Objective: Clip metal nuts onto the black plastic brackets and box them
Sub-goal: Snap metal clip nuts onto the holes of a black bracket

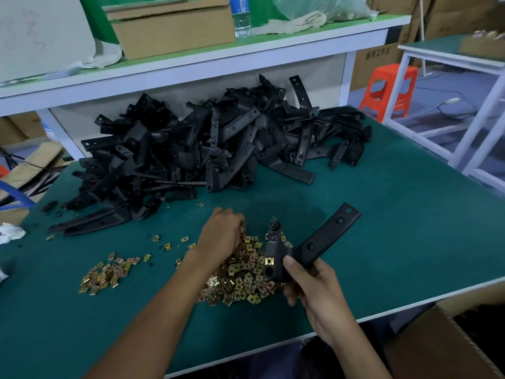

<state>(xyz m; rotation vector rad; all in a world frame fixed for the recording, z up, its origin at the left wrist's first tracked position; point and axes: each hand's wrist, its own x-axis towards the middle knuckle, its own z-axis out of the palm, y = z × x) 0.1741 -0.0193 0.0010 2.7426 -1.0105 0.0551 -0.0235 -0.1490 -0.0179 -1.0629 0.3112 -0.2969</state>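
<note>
Your right hand (314,285) grasps 1 black bracket (314,242) at its bend, thumb on top, holding it raised near the near edge of the desk (410,214), over the right side of the big nut pile (240,277). Your left hand (221,236) lies knuckles-up on the far side of that pile with its fingertips buried in the nuts, so it cannot be told whether it has pinched one. The heap of loose brackets (205,149) fills the far edge, a smaller nut heap (106,274) lies toward the near-left corner, and a cardboard box (448,343) stands below the near-right corner
</note>
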